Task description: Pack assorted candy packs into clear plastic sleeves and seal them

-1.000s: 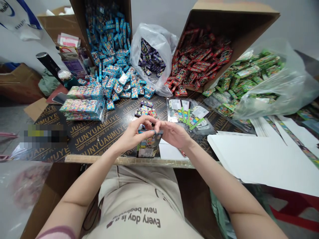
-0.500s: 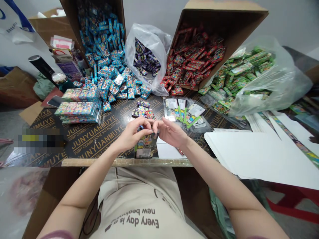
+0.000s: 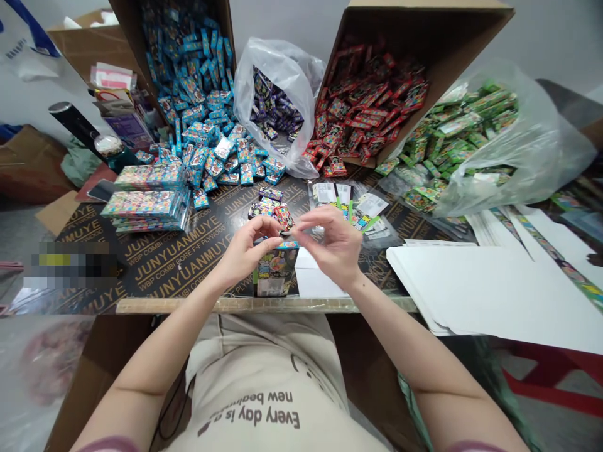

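A dark printed packet (image 3: 274, 274) with a green edge stands upright near the table's front edge, a blue strip showing at its top. My left hand (image 3: 253, 246) is closed at the packet's top left, thumb and fingers pinched together; what lies between them is too small to make out. Just right of it, my right hand (image 3: 331, 243) has thumb and forefinger brought together above the packet's top right corner, on something tiny and unclear. Right behind the fingers lie a small red box (image 3: 284, 218) and some purple boxes (image 3: 271, 194).
Blue boxes (image 3: 200, 125) spill from a carton at the back left. A clear bag (image 3: 306, 147) holds purple boxes, a carton (image 3: 452, 44) red ones. Stacked packs (image 3: 141, 204) lie left; green packets (image 3: 475, 125), flat packets (image 3: 372, 204) and white sheets (image 3: 494, 289) lie right.
My right hand has moved slightly right and turned, its fingers now raised over the packet's top right. My left hand has shifted a little left, and the packet's blue top shows more.
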Demonstrator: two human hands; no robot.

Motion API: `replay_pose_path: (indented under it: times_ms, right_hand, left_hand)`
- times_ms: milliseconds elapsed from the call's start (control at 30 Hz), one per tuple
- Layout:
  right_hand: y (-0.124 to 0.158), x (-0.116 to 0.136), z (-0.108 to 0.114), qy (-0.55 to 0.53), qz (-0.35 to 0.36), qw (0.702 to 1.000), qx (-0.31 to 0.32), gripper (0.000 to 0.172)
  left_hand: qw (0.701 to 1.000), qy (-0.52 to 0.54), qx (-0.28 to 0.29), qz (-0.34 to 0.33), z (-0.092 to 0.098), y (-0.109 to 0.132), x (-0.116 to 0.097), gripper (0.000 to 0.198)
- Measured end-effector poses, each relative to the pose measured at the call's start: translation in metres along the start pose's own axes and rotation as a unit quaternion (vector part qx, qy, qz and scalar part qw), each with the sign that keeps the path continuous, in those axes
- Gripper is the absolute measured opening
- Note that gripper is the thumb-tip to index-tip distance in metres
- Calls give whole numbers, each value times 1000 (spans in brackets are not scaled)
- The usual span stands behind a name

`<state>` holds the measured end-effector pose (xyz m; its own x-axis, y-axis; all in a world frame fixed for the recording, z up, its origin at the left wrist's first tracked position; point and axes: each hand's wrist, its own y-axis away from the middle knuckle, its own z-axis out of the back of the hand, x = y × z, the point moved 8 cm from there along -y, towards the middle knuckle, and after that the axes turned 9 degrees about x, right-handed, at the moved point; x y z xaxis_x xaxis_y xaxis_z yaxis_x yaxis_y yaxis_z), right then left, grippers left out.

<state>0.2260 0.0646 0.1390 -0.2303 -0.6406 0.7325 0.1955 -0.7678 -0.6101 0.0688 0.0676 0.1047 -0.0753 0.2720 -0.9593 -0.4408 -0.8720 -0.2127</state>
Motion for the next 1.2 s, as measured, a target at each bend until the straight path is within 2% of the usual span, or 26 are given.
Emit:
replay_pose_path:
  times_ms: [67, 133, 233, 400, 567, 667, 767, 900, 1000, 1100, 1200]
  right_hand:
    - [-1, -5, 14, 3, -50, 997, -55, 16]
    - [-4, -10, 23, -9, -101, 992, -71, 23]
    - [-8, -14, 18, -41, -150, 988, -8, 32]
    - [-10, -15, -8, -110, -180, 970, 122, 36]
    - [-6, -20, -22, -98, -142, 972, 157, 54]
    - [4, -27, -26, -94, -125, 977, 144, 62]
    - [17, -34, -25, -55, -110, 987, 98, 61]
    - [35, -37, -25, 24, -61, 997, 36, 55]
    - [42, -32, -27, 47, -16, 998, 30, 48]
    - [34, -24, -17, 42, -48, 998, 17, 54]
    - [12, -11, -1, 25, -87, 996, -15, 67]
  left_hand:
    - [998, -45, -27, -25, 5, 4, -2, 31]
    - [988, -133, -55, -60, 10, 11, -6, 28]
    - [962, -239, -88, -104, 12, 21, -10, 9]
    - [932, -308, -100, -165, 6, 30, -15, 10]
    - [936, -300, -92, -159, 4, 28, -15, 9]
    - [943, -280, -104, -146, 7, 26, -13, 7]
    - [946, -271, -112, -136, 7, 26, -11, 7]
    - [940, -294, -102, -139, 4, 26, -10, 10]
    - [931, -320, -84, -156, 1, 27, -10, 13]
    - [930, -329, -64, -152, 1, 27, -8, 16]
    - [935, -318, -67, -143, 4, 26, -8, 15]
